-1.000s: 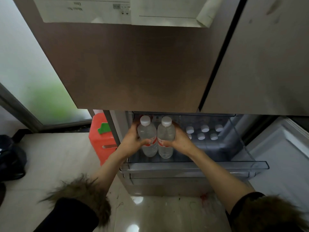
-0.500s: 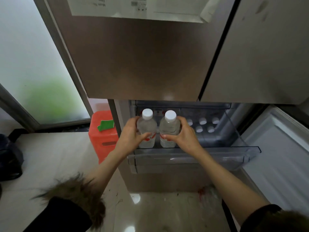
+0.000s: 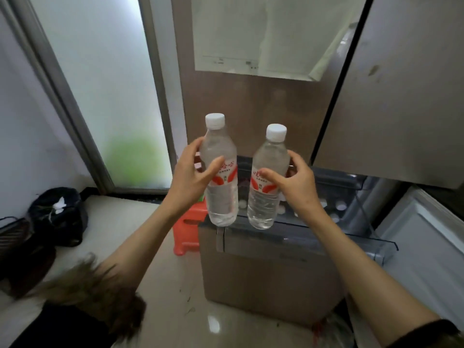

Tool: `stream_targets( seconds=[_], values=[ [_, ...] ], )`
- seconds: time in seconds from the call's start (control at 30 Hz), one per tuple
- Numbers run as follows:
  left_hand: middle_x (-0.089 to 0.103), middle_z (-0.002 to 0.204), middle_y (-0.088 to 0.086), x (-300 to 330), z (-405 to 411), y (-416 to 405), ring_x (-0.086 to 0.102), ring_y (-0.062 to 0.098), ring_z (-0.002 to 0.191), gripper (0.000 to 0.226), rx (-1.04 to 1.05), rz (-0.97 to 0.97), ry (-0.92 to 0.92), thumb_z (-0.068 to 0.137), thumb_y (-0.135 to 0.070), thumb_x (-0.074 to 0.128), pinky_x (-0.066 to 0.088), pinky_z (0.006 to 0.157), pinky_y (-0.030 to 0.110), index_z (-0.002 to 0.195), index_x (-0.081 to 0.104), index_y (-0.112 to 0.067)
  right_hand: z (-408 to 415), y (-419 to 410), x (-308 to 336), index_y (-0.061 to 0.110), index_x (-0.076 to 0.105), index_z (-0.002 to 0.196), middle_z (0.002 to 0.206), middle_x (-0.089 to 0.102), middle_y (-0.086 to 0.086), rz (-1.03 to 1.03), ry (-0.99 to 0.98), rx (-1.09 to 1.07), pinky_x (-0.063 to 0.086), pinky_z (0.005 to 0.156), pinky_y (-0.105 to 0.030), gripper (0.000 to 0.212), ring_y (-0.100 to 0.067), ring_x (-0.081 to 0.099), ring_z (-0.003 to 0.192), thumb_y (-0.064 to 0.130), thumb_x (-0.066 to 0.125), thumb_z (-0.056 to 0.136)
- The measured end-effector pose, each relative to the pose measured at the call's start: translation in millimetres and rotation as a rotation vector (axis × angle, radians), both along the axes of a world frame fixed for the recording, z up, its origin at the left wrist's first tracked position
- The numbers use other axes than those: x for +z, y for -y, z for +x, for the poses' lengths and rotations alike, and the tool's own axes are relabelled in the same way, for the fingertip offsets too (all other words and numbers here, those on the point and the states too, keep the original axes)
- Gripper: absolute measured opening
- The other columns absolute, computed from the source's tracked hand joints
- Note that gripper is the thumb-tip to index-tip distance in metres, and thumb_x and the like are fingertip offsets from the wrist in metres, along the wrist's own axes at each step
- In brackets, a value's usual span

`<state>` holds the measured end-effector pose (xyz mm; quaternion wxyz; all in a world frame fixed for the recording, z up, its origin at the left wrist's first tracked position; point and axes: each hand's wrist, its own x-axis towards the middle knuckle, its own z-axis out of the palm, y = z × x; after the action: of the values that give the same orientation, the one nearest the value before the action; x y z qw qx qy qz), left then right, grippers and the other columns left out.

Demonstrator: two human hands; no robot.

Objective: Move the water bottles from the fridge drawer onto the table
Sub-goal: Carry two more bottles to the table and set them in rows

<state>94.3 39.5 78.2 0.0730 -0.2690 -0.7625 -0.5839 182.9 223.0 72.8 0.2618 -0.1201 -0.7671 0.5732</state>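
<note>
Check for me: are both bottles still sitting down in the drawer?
No, the left hand and right hand each hold a bottle up above the open drawer.

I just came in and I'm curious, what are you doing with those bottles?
A person holds two clear plastic water bottles with white caps and red labels, one in the left hand and one in the right hand. Both are lifted above the open clear fridge drawer, where more white caps show.

frosted window [image 3: 105, 96], glossy tile floor [image 3: 175, 285]
</note>
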Motion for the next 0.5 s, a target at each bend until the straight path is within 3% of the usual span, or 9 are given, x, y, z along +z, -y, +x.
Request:
stream_targets(
  seconds=[0.1, 0.2, 0.3, 0.4, 0.5],
  values=[
    [0.057, 0.118, -0.002, -6.2, 27.8, 34.4, 0.059, 0.012, 0.100, 0.046, 0.138, 0.068, 0.071, 0.086, -0.036, 0.057, 0.054, 0.079, 0.028, 0.127, 0.045, -0.019, 6.9, 24.8, 2.8, 0.023, 0.050, 0.118, 0.111, 0.061, 0.004, -0.062, 0.001, 0.136, 0.052, 0.087, -0.030, 0.052, -0.012, 0.061, 0.103, 0.027, 0.075, 0.073],
    [0.060, 0.116, 0.002, -23.8, 56.3, 77.0, 0.062, 0.014, 0.094, 0.046, 0.308, 0.102, 0.131, 0.084, -0.037, 0.059, 0.053, 0.073, 0.020, 0.124, 0.049, -0.015, 7.9, 59.9, -5.6, 0.022, 0.052, 0.114, 0.110, 0.063, 0.001, -0.113, 0.053, 0.267, 0.054, 0.083, -0.030, 0.045, -0.013, 0.063, 0.098, 0.027, 0.073, 0.074],
    [0.061, 0.114, 0.001, -36.2, 84.2, 126.8, 0.060, 0.014, 0.095, 0.044, 0.486, 0.074, 0.161, 0.085, -0.036, 0.060, 0.053, 0.079, 0.026, 0.123, 0.051, -0.017, 4.9, 105.4, -14.3, 0.018, 0.054, 0.115, 0.108, 0.064, -0.001, -0.077, 0.113, 0.421, 0.055, 0.079, -0.030, 0.043, -0.014, 0.064, 0.094, 0.028, 0.071, 0.077],
    [0.062, 0.114, -0.001, -42.1, 111.4, 183.2, 0.061, 0.015, 0.098, 0.044, 0.610, 0.088, 0.195, 0.084, -0.038, 0.061, 0.054, 0.084, 0.034, 0.124, 0.051, -0.022, 3.1, 159.5, -16.8, 0.016, 0.055, 0.114, 0.103, 0.064, 0.002, -0.022, 0.140, 0.564, 0.053, 0.071, -0.021, 0.041, -0.010, 0.063, 0.089, 0.027, 0.071, 0.078],
    [0.061, 0.110, -0.007, -44.3, 137.7, 242.1, 0.062, 0.011, 0.097, 0.041, 0.732, 0.111, 0.209, 0.082, -0.040, 0.062, 0.054, 0.084, 0.035, 0.120, 0.051, -0.030, 2.6, 218.8, -20.7, 0.017, 0.057, 0.109, 0.099, 0.066, 0.007, -0.002, 0.160, 0.699, 0.052, 0.072, -0.021, 0.038, -0.010, 0.064, 0.091, 0.028, 0.073, 0.076]
  ],
)
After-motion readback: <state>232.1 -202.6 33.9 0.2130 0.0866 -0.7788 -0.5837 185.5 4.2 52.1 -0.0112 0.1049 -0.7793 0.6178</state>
